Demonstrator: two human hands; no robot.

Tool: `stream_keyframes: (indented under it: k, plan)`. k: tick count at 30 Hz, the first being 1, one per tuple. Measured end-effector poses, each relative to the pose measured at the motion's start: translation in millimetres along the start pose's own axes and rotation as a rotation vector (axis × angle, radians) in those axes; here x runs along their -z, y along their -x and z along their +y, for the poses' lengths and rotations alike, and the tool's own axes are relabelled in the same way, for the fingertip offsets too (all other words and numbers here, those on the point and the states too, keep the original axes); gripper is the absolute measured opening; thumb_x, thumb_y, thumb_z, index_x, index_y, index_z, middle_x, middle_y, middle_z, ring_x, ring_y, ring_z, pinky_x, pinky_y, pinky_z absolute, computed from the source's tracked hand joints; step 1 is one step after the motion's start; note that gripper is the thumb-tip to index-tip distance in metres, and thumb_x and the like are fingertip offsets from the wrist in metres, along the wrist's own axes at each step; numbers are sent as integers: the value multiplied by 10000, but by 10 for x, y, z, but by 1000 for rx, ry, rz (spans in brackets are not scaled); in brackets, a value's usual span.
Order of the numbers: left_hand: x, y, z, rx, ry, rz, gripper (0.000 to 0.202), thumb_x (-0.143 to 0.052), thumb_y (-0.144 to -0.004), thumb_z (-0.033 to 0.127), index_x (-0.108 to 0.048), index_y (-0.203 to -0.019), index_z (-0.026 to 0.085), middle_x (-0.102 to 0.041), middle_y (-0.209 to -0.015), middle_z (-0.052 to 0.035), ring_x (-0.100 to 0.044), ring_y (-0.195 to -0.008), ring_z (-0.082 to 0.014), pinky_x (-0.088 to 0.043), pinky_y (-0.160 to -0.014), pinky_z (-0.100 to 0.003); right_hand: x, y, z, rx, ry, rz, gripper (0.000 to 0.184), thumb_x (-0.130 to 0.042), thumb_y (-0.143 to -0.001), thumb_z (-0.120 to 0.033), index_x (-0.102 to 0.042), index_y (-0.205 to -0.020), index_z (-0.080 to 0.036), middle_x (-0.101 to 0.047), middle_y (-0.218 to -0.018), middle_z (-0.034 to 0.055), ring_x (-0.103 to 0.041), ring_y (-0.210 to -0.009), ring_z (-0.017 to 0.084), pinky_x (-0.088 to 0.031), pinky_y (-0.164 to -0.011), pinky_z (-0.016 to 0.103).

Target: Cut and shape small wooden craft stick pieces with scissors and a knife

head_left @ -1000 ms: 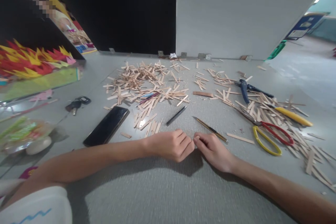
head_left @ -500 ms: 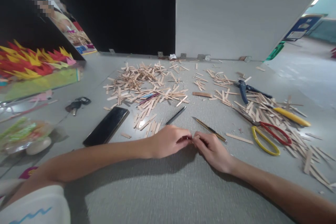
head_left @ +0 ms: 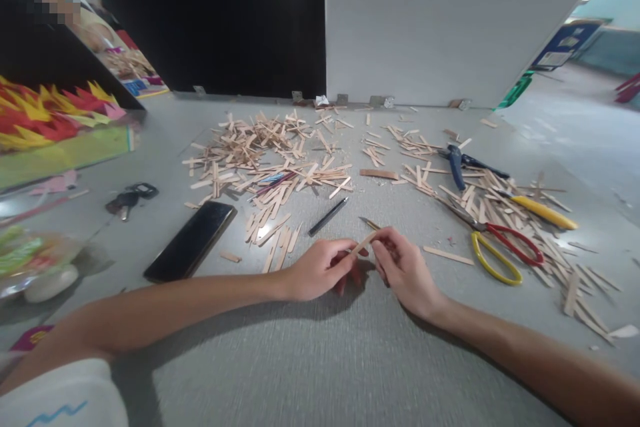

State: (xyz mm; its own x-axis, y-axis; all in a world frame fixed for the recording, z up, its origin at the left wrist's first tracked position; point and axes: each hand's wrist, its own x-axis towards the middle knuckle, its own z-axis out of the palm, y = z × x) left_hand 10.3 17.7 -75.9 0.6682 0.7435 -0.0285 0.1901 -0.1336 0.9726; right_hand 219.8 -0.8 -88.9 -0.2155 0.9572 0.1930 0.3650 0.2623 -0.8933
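A short pale wooden craft stick (head_left: pixel 363 243) spans the gap between my two hands, tilted up to the right. My left hand (head_left: pixel 323 268) pinches its lower end between thumb and fingers. Closed at the upper end is my right hand (head_left: pixel 404 270), fingers curled. Just beyond the hands lie a dark pen (head_left: pixel 328 216) and a gold-coloured, pointed tool (head_left: pixel 371 223), the latter mostly hidden behind my right hand. One loose craft stick (head_left: pixel 449 255) rests to the right of that hand.
Craft sticks (head_left: pixel 260 140) are heaped toward the back. At right lie scissors (head_left: pixel 500 253), blue-handled pliers (head_left: pixel 456 168) and a yellow-handled tool (head_left: pixel 545 212). A phone (head_left: pixel 193 240) and keys (head_left: pixel 131 200) sit at left. A black-and-white panel (head_left: pixel 450 27) stands behind; a person is far left.
My hands have drawn slightly apart and turned, and the craft stick now shows between them. My right hand now covers most of the gold-coloured tool. The whole view has shifted slightly.
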Motion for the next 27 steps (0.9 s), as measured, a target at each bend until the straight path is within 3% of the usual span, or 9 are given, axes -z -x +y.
stream_keyframes:
  k: [3,7,13,20,27]
  plan:
    - [-35,16,-22,-2,32,35,372,-477,-1130,460,-651,-1119,131,-745,-815,-56,-619,-521,-114,-504,-520,-220,-25,33,23,88,40,111,60,-571,-1048,-300,-560,-1087,-256,-685,-847,10,-678,-666,165,-567,-579,263]
    - [-53,20,-46,-28,1,35,401,-492,-1128,492,-655,-1251,147,-753,-796,-37,-606,-531,-119,-495,-524,-217,-53,87,30,249,103,148,136,-597,-1019,-205,-580,-1134,-275,-740,-1001,48,-753,-809,190,-651,-699,309]
    - [-51,31,-51,-66,-92,6,346,-489,-1122,415,-672,-1258,154,-771,-805,-31,-603,-554,-113,-496,-559,-208,-50,95,64,393,182,135,184,-625,-1033,-149,-595,-1155,-283,-793,-1040,45,-798,-819,195,-674,-808,338]
    - [-71,37,-68,-137,-254,24,325,-464,-1101,324,-664,-1302,166,-741,-772,2,-618,-593,-121,-499,-620,-219,-62,123,77,436,220,139,184,-605,-1058,-153,-620,-1178,-292,-811,-976,26,-812,-831,203,-678,-787,333]
    - [-91,49,-158,-210,-358,20,527,-467,-1067,299,-469,-1565,128,-623,-724,53,-536,-570,-124,-440,-591,-221,-89,141,156,511,229,151,210,-577,-1074,-154,-591,-1220,-305,-818,-995,37,-816,-879,214,-683,-810,361]
